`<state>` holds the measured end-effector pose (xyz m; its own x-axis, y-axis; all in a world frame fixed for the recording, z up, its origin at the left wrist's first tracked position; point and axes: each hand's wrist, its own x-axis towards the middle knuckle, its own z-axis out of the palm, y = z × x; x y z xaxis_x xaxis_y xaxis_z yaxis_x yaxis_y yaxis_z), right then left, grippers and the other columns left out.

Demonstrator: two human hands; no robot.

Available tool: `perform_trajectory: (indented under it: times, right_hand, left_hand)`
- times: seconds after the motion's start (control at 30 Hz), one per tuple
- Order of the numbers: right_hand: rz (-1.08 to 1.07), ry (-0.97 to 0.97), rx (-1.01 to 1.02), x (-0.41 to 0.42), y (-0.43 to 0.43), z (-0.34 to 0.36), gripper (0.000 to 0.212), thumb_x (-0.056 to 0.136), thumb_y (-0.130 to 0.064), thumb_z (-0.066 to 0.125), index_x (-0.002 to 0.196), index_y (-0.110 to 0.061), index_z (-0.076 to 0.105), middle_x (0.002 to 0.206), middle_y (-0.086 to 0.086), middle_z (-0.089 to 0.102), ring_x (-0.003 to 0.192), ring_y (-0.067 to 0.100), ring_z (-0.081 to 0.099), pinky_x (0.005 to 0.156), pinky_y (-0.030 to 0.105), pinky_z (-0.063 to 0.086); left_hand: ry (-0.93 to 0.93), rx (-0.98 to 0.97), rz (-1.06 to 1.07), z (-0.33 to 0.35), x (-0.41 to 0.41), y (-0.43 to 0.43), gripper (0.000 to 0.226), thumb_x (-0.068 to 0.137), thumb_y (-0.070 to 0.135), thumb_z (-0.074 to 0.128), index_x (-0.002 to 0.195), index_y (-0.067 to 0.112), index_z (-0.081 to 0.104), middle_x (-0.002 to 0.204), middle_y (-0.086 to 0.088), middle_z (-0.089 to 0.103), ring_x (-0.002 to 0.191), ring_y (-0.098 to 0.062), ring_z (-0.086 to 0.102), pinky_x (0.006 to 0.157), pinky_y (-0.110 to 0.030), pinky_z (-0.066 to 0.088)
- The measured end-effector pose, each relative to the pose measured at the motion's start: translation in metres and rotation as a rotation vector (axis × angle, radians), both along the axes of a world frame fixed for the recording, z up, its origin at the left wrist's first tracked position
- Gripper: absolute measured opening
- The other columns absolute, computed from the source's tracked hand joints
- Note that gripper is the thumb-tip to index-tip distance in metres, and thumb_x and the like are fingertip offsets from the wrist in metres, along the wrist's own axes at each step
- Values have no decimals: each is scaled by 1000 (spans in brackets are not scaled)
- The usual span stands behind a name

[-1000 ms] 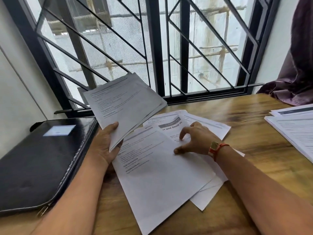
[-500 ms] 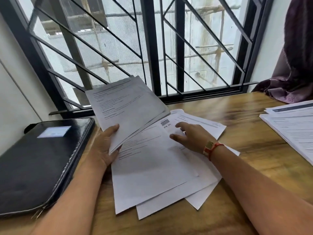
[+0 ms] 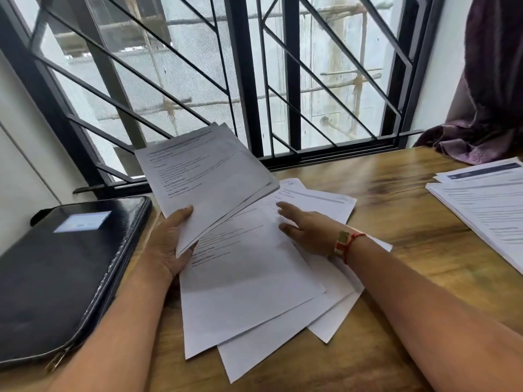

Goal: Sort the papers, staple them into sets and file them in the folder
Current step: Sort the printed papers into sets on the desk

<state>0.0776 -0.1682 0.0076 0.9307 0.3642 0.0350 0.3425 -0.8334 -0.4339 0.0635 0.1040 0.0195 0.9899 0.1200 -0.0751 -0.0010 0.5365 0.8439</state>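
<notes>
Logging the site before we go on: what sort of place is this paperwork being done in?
Probably a home or small-office desk by a window: a wooden table set against a barred window, printed papers spread over it, and a black zip folder at its left.

Home study or small office corner, prob.: varnished wood-grain desk top point(image 3: 396, 230) set right at a black metal-framed window w/ diagonal grille bars point(image 3: 243, 80), plain white wall point(image 3: 19, 171) at left, dark purple fabric curtain point(image 3: 492, 80) at right. Desk work on it: white printed paper sheets point(image 3: 254, 292) & a black zipped leather-look folder point(image 3: 56, 278).
</notes>
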Motion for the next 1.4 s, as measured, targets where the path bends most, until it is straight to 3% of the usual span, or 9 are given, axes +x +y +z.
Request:
perform_trajectory:
  times: [0.17,0.27,0.37,0.63,0.77,0.87,1.07,1.23,1.4]
  right_hand:
    - [23,-67,96,-2,2,0,55,102,-32,51,152,-23,30,149,5,48,135,22,48,112,36,37]
    - [-117,-242,32,0,-3,2,52,96,-40,59,142,-19,46,136,7,58,124,25,55,102,37,46]
    - [-237,-232,-83,4,-9,3,50,94,-48,59,131,-16,51,122,7,66,113,28,60,91,40,52]
    - [24,-55,-10,-1,-5,-2,44,97,-18,55,140,-23,48,140,-5,57,130,20,51,107,28,38]
    - [87,-10,-5,-2,-1,-4,49,99,-10,49,144,-27,44,142,-7,55,130,19,51,111,33,37]
    - [-20,-80,-10,0,-5,3,50,98,-17,56,145,-27,41,143,4,53,129,25,50,106,37,43]
    - [-343,-51,-256,4,-33,14,78,73,-70,69,134,-27,49,136,3,58,124,32,49,102,44,43]
    - [-352,51,-189,-6,-40,30,77,72,-55,80,135,-20,51,134,6,58,123,26,51,95,33,42]
    - [-399,124,-67,0,-47,29,73,67,-41,89,128,-17,55,123,3,63,111,24,58,91,31,48]
  left_hand:
    - [-15,5,8,0,1,-1,25,98,5,54,119,15,65,94,-8,76,77,-21,76,54,-30,59]
    - [-18,13,0,-1,0,-2,23,99,5,52,114,16,65,91,-7,77,76,-22,76,54,-30,59]
    - [-3,5,4,-2,0,-1,28,98,5,54,123,13,63,90,-7,77,74,-21,76,53,-29,59]
    - [-4,-5,6,-3,2,0,39,98,6,56,137,10,56,90,-7,77,76,-20,76,55,-28,59]
    - [-2,-2,16,-4,3,1,34,98,5,56,130,14,59,87,-5,77,73,-18,76,52,-26,58]
    - [-11,-17,32,-5,5,3,35,96,4,57,130,14,60,91,-5,77,77,-19,76,56,-27,59]
    - [3,-34,52,-4,6,5,26,97,4,55,121,14,61,85,-4,77,72,-17,75,52,-25,58]
    - [13,-10,56,-7,8,10,37,95,6,59,132,12,61,109,-12,74,91,-26,75,64,-35,61]
    - [0,13,47,-9,8,8,35,96,6,57,129,15,62,105,-11,75,87,-26,75,60,-34,60]
